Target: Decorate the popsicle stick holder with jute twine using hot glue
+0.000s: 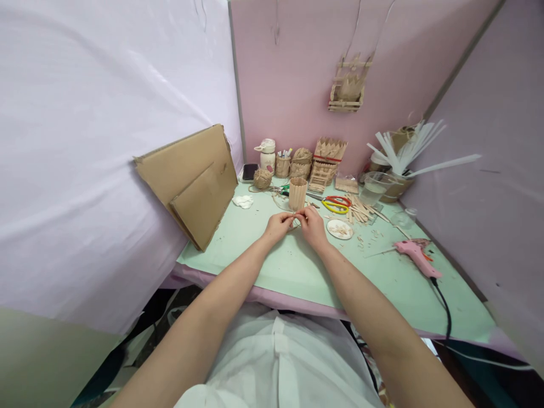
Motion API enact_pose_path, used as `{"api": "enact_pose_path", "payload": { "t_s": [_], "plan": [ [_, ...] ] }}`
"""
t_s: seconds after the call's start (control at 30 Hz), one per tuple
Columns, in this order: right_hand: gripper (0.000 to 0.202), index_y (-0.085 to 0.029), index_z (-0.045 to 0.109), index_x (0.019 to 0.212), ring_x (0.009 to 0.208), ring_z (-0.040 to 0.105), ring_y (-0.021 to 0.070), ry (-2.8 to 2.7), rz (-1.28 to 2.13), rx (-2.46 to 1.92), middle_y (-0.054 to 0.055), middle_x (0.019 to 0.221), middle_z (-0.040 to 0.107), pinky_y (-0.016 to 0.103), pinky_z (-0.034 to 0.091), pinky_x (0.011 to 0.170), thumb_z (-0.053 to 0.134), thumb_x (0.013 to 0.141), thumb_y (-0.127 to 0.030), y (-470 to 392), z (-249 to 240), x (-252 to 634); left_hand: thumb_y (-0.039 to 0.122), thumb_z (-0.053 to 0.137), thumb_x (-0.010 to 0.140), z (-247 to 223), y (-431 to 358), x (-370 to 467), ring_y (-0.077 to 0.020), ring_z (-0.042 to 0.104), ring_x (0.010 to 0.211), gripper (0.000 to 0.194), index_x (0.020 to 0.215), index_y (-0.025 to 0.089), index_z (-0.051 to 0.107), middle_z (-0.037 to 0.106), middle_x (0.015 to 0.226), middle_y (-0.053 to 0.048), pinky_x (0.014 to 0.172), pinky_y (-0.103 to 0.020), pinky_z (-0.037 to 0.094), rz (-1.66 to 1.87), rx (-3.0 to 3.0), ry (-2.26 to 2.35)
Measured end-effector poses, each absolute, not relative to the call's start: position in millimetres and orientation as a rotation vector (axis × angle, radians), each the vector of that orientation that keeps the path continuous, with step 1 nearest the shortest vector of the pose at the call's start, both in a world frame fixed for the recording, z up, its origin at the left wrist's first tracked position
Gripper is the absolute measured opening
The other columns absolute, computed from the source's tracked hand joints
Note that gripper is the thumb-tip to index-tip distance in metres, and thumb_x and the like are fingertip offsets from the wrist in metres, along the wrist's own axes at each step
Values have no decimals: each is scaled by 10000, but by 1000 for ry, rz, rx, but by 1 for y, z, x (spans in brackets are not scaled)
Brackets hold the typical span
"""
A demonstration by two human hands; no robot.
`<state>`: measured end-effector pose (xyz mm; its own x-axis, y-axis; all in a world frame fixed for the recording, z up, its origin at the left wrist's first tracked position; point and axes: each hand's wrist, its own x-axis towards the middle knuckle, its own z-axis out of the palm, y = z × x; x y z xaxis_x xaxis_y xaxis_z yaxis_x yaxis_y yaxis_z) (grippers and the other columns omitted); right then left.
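My left hand (279, 225) and my right hand (311, 224) meet over the middle of the table, fingertips pinched close together. Between them is a thin strand that looks like twine (296, 225), partly covered by the fingers. Just beyond my fingers a round cup made of wooden craft sticks (297, 195) stands upright. A ball of twine (262, 179) lies behind it to the left. Scissors with red and yellow handles (336, 204) rest to the right of the cup, and a small white dish (339, 229) with wood bits is near my right hand.
A pink glue gun (419, 258) lies at the right, its cord hanging off the edge. Leaning cardboard (199, 187) stands left. Loose craft sticks (359, 209), a plastic cup (374, 188) and a white bottle (267, 156) are farther back. A stick-made hanger (348, 90) hangs above.
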<state>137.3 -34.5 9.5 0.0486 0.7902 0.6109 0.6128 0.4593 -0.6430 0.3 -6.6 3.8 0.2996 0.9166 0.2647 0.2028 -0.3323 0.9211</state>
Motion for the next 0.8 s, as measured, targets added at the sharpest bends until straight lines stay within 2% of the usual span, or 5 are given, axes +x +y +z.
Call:
{"api": "enact_pose_path", "payload": {
  "t_s": [0.3, 0.5, 0.67, 0.8],
  "plan": [
    [203, -194, 585, 702, 744, 557, 188, -1409, 546, -1321, 36, 738, 636, 336, 433, 756, 515, 755, -377, -32, 11, 137, 200, 520, 755, 6, -9, 1, -105, 457, 574, 217, 822, 130, 714, 565, 581, 12, 592, -218, 352, 1035, 1723, 1017],
    [239, -176, 610, 712, 674, 562, 169, -1296, 711, -1282, 30, 694, 652, 310, 446, 680, 599, 697, -414, -31, 10, 139, 241, 516, 767, 5, -11, 1, -102, 459, 559, 207, 740, 128, 688, 568, 585, 8, 580, -221, 341, 1003, 1764, 1021],
    [252, -177, 605, 748, 671, 566, 162, -1282, 808, -1232, 27, 705, 645, 291, 447, 640, 613, 695, -424, -31, 11, 139, 251, 494, 770, 3, -11, 1, -102, 451, 557, 212, 694, 131, 650, 549, 572, 16, 570, -222, 334, 1000, 1787, 985],
    [248, -181, 594, 756, 690, 576, 168, -1302, 790, -1194, 29, 712, 642, 305, 458, 673, 603, 707, -423, -33, 13, 137, 268, 491, 769, 3, -10, 0, -100, 444, 552, 222, 682, 128, 641, 542, 567, 19, 567, -223, 328, 990, 1785, 996]
  ]
}}
